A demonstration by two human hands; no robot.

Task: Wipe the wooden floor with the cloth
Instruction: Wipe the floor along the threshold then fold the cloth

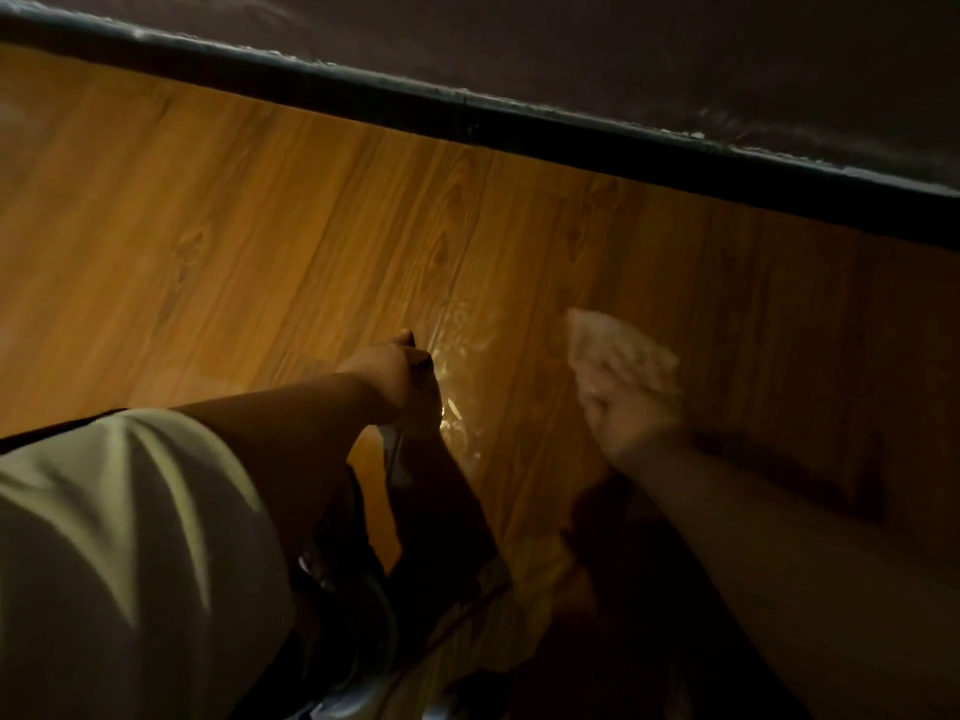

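Head view, down at floor [249, 215] (close)

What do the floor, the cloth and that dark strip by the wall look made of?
Floor: wood or wood-look laminate, glossy; plank seams, grain, knots, bright reflections. Cloth: soft pale fabric, crumpled in the right hand; too blurred for weave. Dark strip: smooth, slightly shiny, perhaps painted wood or plastic; cannot tell.

Orange-brown wood grain w/ darker knots is showing on floor [260, 226], glinting pale nr centre. Pinkish-white is showing on cloth [618, 350]. Black is covering skirting [467, 106] & small object [422, 358]; dark brown, wall [675, 44]. Plain cream is showing on garment [130, 537].
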